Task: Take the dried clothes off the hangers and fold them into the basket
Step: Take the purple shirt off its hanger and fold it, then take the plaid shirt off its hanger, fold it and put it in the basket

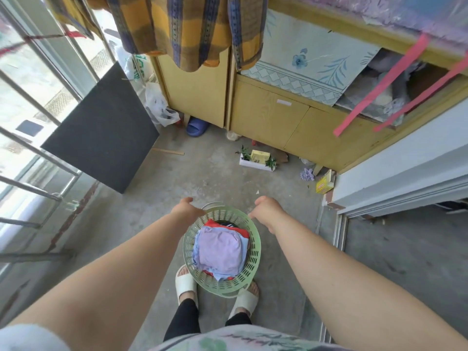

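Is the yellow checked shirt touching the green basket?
Apart. The head view shows the shirt hanging up high, with bare floor between it and the basket.

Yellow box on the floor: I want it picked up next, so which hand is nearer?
Right. The right hand grips the green basket rim on the side toward the yellow box; the left hand grips the opposite side, farther away.
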